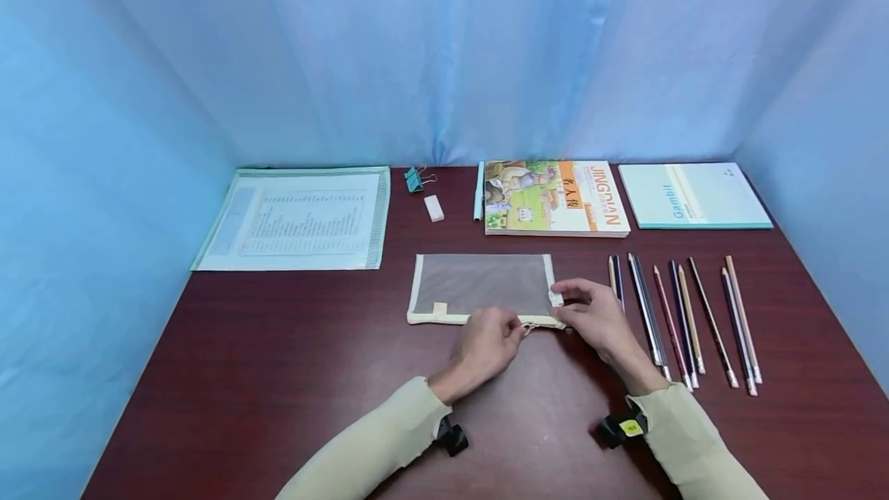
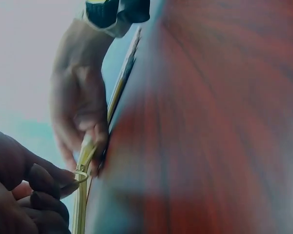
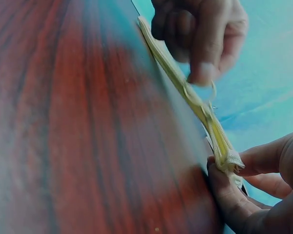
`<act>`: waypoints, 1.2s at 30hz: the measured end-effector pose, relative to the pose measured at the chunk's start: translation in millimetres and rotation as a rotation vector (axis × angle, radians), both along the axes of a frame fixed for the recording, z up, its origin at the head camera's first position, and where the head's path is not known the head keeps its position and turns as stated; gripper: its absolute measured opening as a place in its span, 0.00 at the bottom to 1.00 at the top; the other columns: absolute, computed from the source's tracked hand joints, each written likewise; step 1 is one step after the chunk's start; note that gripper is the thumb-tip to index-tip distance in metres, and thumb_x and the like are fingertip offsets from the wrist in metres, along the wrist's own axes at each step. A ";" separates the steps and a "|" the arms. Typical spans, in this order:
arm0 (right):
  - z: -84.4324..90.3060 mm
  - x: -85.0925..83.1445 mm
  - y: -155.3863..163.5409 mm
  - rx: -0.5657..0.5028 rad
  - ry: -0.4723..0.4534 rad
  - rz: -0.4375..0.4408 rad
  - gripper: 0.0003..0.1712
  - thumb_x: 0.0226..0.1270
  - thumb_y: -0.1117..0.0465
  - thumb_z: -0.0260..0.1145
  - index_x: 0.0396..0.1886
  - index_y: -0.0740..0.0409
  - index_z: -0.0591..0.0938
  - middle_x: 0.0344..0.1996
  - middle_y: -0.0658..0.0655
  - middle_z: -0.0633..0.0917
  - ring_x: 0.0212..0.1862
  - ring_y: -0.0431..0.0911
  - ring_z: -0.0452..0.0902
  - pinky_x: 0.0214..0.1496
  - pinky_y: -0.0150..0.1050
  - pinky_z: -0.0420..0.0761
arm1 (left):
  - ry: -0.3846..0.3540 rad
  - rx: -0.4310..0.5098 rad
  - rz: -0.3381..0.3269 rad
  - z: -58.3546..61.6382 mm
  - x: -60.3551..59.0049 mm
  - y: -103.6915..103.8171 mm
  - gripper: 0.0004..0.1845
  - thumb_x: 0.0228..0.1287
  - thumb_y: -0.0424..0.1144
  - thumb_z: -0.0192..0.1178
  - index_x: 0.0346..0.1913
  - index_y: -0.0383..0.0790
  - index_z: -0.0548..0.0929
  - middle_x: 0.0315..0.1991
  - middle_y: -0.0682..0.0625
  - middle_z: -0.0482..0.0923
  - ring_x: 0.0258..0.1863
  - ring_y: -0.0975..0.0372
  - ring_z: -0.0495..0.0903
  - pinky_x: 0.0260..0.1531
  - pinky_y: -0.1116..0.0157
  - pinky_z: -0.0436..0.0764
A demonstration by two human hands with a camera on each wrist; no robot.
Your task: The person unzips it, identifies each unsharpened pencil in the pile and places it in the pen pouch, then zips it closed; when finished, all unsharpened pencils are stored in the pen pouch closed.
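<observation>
A cream-edged mesh zipper pouch (image 1: 486,284) lies flat on the table, its zipper along the near edge. My left hand (image 1: 488,342) pinches the ring-shaped zipper pull (image 2: 81,176) between thumb and fingers, a short way in from the pouch's right end. At that right end, my right hand (image 1: 593,319) grips the near corner; in the right wrist view its thumb and fingers (image 3: 263,161) pinch the zipper's end tab (image 3: 233,160). The zipper tape (image 3: 173,73) runs between the two hands, its teeth parted close to the right corner.
Several pencils (image 1: 684,322) lie in a loose row at right. Behind the pouch are an illustrated book (image 1: 556,199), a pale notebook (image 1: 694,195), a light blue pen (image 1: 478,191), a white eraser (image 1: 434,208) and a teal binder clip (image 1: 414,180). A document pouch (image 1: 299,218) lies back left.
</observation>
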State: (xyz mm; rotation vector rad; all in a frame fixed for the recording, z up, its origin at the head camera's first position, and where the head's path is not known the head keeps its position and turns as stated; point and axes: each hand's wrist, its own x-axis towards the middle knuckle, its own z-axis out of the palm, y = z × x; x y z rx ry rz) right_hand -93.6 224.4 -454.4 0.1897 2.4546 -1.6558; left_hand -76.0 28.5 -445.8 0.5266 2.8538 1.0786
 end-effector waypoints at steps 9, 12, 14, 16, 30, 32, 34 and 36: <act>-0.9 -2.5 0.5 0.027 -0.003 0.002 0.21 0.61 0.74 0.66 0.56 0.71 0.78 0.50 0.73 0.81 0.33 0.32 0.81 0.28 0.34 0.81 | 0.250 -0.118 0.076 -4.8 2.2 -77.6 0.11 0.51 0.29 0.67 0.16 0.42 0.80 0.14 0.52 0.79 0.15 0.64 0.75 0.17 0.69 0.71; -0.4 -2.7 1.7 0.037 -0.008 0.002 0.22 0.61 0.74 0.66 0.56 0.71 0.79 0.50 0.72 0.81 0.32 0.32 0.81 0.29 0.33 0.82 | 0.244 -0.155 0.137 -5.8 3.7 -114.0 0.10 0.49 0.29 0.66 0.16 0.42 0.80 0.12 0.53 0.77 0.14 0.64 0.73 0.17 0.68 0.71; 0.2 -3.0 1.9 0.051 -0.010 0.000 0.22 0.60 0.73 0.67 0.56 0.71 0.79 0.50 0.72 0.81 0.33 0.32 0.81 0.30 0.32 0.82 | 0.191 -0.169 0.177 -4.7 3.7 -136.4 0.11 0.50 0.28 0.66 0.16 0.41 0.79 0.11 0.55 0.71 0.14 0.65 0.69 0.16 0.69 0.67; 0.2 -3.2 2.0 0.062 -0.007 -0.006 0.21 0.59 0.74 0.68 0.55 0.71 0.80 0.49 0.72 0.82 0.33 0.34 0.82 0.31 0.31 0.81 | 0.129 -0.180 0.200 -3.4 3.2 -152.6 0.11 0.50 0.29 0.65 0.16 0.41 0.79 0.11 0.57 0.67 0.14 0.66 0.65 0.17 0.70 0.65; 0.0 -4.2 1.4 0.121 -0.008 -0.006 0.20 0.58 0.71 0.70 0.51 0.69 0.82 0.44 0.67 0.84 0.33 0.35 0.80 0.32 0.29 0.80 | 0.022 -0.256 0.079 11.5 -7.4 -167.7 0.11 0.51 0.42 0.75 0.34 0.42 0.85 0.21 0.53 0.78 0.20 0.66 0.71 0.22 0.67 0.71; -0.8 -4.8 0.0 0.116 -0.001 -0.003 0.20 0.58 0.71 0.70 0.51 0.69 0.82 0.44 0.67 0.83 0.33 0.35 0.80 0.32 0.29 0.80 | 0.091 -0.272 0.032 18.1 -8.9 -163.6 0.17 0.47 0.44 0.76 0.39 0.42 0.85 0.27 0.52 0.79 0.26 0.62 0.75 0.26 0.64 0.75; -2.1 -5.1 -1.2 0.112 0.004 -0.005 0.20 0.57 0.71 0.70 0.51 0.69 0.82 0.43 0.67 0.83 0.32 0.34 0.80 0.32 0.28 0.80 | 0.182 -0.298 -0.051 22.3 -12.5 -156.2 0.20 0.45 0.44 0.77 0.43 0.41 0.84 0.33 0.49 0.79 0.33 0.58 0.77 0.32 0.60 0.78; -3.0 -5.0 -2.3 0.108 0.004 -0.008 0.20 0.57 0.71 0.70 0.51 0.70 0.82 0.43 0.67 0.83 0.32 0.33 0.79 0.32 0.28 0.80 | 0.275 -0.348 -0.169 23.1 -17.6 -145.8 0.23 0.45 0.45 0.77 0.45 0.42 0.84 0.38 0.48 0.79 0.38 0.56 0.78 0.38 0.58 0.80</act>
